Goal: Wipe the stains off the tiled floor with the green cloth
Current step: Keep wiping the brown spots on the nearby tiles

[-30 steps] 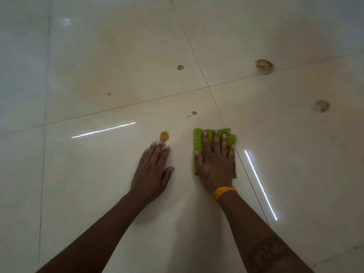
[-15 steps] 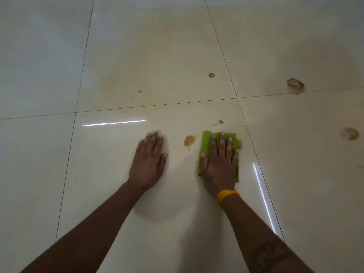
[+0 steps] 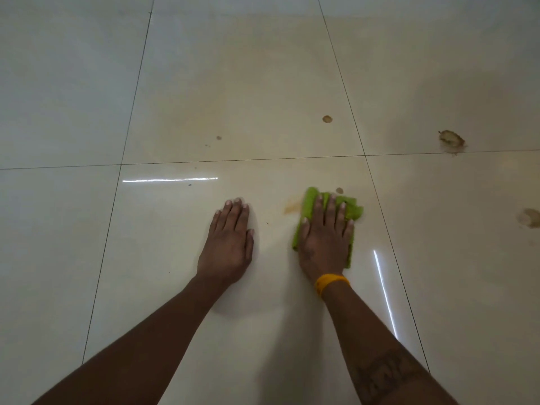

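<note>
Dim, warm light. Two thin white glare streaks lie on the glossy tiled floor (image 3: 263,83): one beyond the left hand (image 3: 226,244), one just right of the right hand (image 3: 324,238). Soft shadows pool beneath both forearms. Grout lines splay outward toward the edges.

Green cloth (image 3: 309,204); cream glossy tiled floor (image 3: 233,83); brown stains (image 3: 451,138); orange wristband (image 3: 331,283).
</note>
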